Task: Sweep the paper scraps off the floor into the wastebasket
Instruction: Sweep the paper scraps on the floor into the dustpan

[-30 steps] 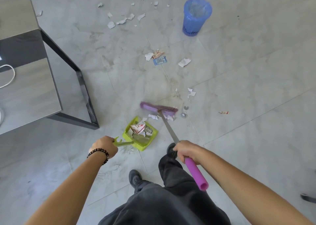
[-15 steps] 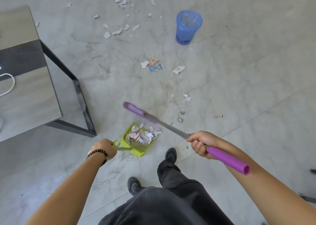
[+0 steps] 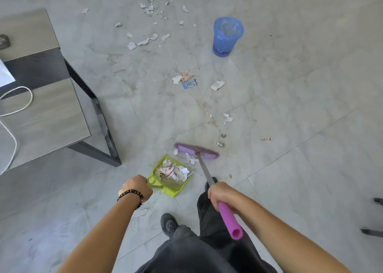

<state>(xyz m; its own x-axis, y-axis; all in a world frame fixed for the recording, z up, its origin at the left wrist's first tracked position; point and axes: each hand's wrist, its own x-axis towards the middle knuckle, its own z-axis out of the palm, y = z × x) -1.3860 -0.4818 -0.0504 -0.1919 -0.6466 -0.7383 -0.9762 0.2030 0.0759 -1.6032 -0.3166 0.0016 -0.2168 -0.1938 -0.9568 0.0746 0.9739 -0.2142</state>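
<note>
My left hand point(image 3: 135, 187) grips the handle of a lime-green dustpan point(image 3: 170, 175) that rests on the floor and holds a heap of paper scraps. My right hand point(image 3: 221, 194) is closed around the purple broom point(image 3: 196, 150), whose head lies on the floor just beyond the pan's mouth with a few white scraps point(image 3: 190, 158) in front of it. More scraps point(image 3: 187, 80) lie mid-floor, and a scattered patch point(image 3: 149, 38) sits farther away. The blue wastebasket point(image 3: 227, 36) stands upright at the far right.
A grey table with black legs point(image 3: 99, 115) stands to the left, a white cable point(image 3: 18, 106) lying on it. My dark trousers and shoe point(image 3: 169, 224) are below. Dark chair feet point(image 3: 373, 231) show at the right edge.
The broom head swung from the left of the pan back to the floor beyond its mouth. My right hand drew back toward my body. The dustpan stayed in place.
</note>
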